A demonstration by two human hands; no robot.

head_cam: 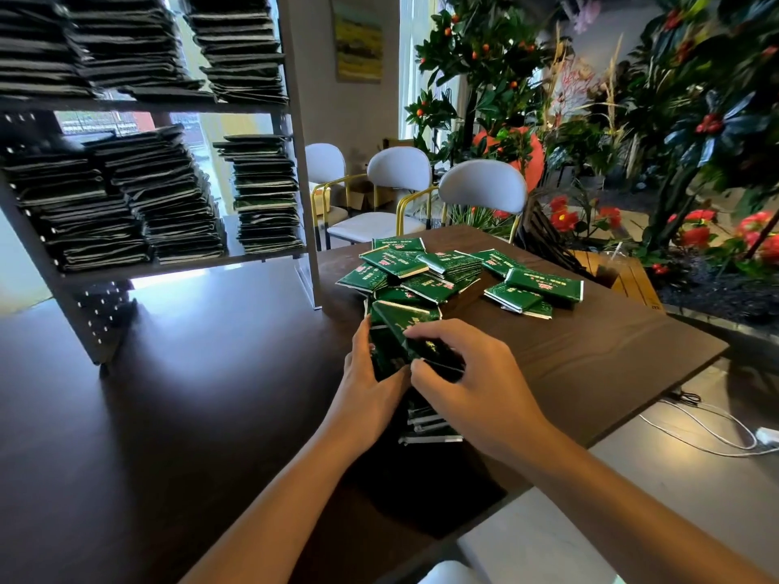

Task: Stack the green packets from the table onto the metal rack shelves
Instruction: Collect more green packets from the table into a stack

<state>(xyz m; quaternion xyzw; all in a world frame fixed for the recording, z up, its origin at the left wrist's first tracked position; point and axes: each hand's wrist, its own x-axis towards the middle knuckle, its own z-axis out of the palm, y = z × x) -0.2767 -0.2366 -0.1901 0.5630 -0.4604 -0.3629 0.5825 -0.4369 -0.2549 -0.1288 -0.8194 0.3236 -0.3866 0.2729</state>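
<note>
I see a bundle of green packets (404,330) held upright between both hands, just off the near side of the loose pile, standing on the dark desk (590,356). My left hand (366,385) cups the bundle's left side, fingers curled up along its edge. My right hand (468,373) comes over from the other side, thumb and fingers curled and pinching the top packet of the bundle. Below the hands, a few more packet edges (425,427) show stacked flat on the desk.

Beyond the bundle, the loose pile (413,267) sprawls toward the desk's far edge, packets overlapping at all angles. A smaller cluster (535,292) lies just to its right, nearer the desk's right edge.

At the desk's far left stands the metal rack (295,162), its two visible shelves already filled with tall packet stacks (168,196), some leaning.

Behind the far edge, three pale chairs (480,187) with gold frames stand side by side. Plants with red flowers and orange fruit (657,132) fill the right background. A white cable (716,432) lies on the floor past the right edge.
</note>
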